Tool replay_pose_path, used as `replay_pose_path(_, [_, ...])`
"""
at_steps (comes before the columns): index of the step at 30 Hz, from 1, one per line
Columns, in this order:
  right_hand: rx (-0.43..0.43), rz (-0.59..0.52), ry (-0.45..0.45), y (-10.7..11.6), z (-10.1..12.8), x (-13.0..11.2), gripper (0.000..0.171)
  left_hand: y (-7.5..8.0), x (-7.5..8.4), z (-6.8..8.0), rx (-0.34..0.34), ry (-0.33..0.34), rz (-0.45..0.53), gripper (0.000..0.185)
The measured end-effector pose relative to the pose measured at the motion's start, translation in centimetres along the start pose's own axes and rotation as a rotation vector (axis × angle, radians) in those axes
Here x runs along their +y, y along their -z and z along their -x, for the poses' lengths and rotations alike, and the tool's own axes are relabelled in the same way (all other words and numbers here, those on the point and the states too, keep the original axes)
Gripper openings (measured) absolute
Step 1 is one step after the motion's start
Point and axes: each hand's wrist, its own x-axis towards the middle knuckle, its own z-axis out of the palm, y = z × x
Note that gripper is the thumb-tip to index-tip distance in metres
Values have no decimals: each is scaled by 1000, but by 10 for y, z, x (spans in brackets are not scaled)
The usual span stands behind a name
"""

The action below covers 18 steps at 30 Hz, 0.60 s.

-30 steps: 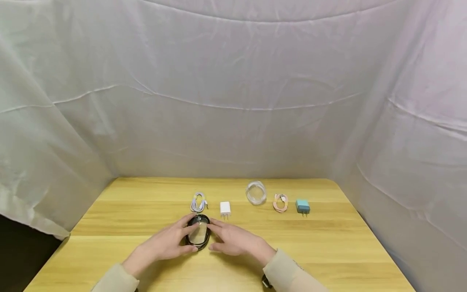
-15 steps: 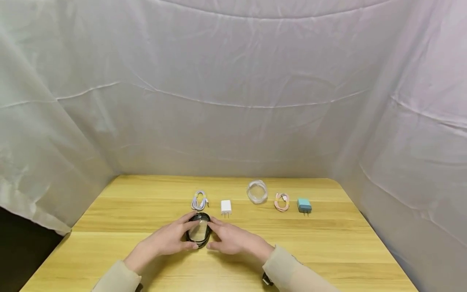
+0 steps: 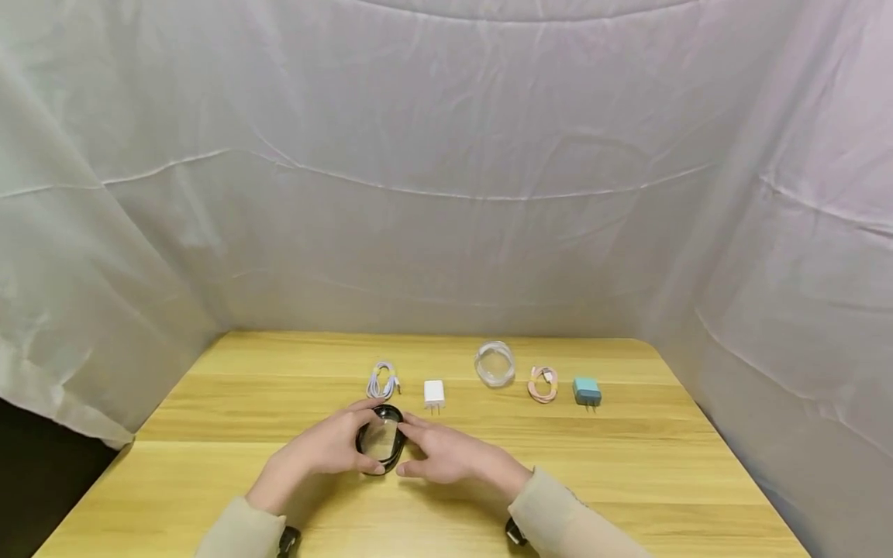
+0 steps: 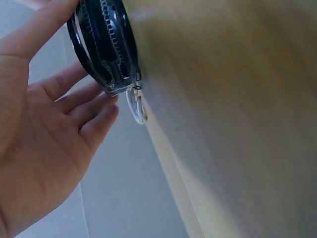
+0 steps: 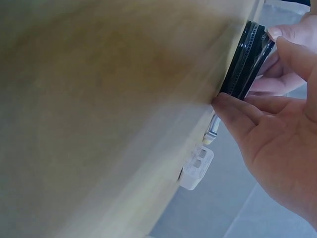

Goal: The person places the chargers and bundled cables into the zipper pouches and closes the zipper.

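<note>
1. We see the pouch (image 3: 380,439), a small black zip case with a clear face, lying flat on the surface (image 3: 628,480), left of centre and nearer the front edge than the row of items behind it.
2. Our left hand (image 3: 326,449) cups its left side and our right hand (image 3: 446,457) its right; the fingers (image 4: 81,106) of both touch its rim, lightly bent and spread, not clamped round it.
3. The wrist views show the zip (image 4: 110,37) shut all round, so we judge the opening not yet begun.
4. Behind it, toward the back edge, lie a white cable (image 3: 382,380), white plug (image 3: 434,394), clear coil (image 3: 494,363), pink cable (image 3: 542,384) and blue plug (image 3: 587,391), all untouched.
</note>
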Motion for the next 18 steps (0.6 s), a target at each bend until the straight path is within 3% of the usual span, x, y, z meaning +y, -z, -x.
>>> replay_pose_path(10, [-21, 0, 22, 4, -2, 1, 77, 8, -6, -7, -14, -71, 51, 82])
replay_pose_path(18, [14, -71, 99, 11, -5, 11, 70, 5, -13, -10, -2, -60, 115, 81])
